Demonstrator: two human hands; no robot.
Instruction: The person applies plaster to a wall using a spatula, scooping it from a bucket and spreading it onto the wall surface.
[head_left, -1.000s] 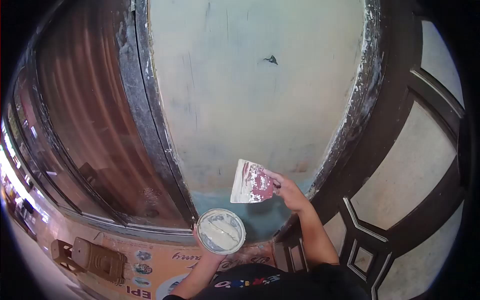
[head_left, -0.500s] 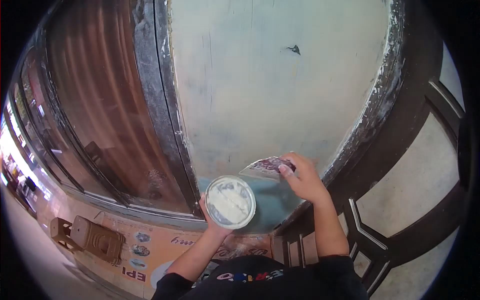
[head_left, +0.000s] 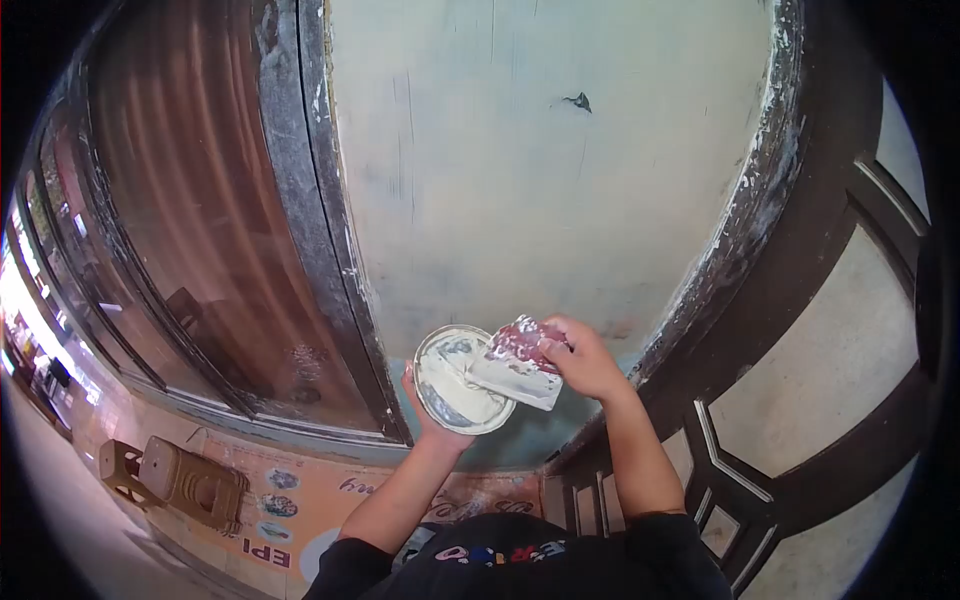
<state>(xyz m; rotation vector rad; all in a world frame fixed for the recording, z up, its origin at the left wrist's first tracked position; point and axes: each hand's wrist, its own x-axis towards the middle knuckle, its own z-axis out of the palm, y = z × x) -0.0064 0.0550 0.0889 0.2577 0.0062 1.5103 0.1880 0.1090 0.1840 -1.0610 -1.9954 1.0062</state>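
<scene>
Both your hands were occupied: your right hand [head_left: 585,362] gripped the scraper [head_left: 520,360], which extended leftward from it, long edge slanting across the right side of the tub [head_left: 418,396] held in your left hand [head_left: 434,429].

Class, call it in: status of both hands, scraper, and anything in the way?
Left fingers supporting tub, pale paste inside. Right fingers gripping scraper, blade overlapping tub; contact unclear. No obstruction seen between them.
</scene>
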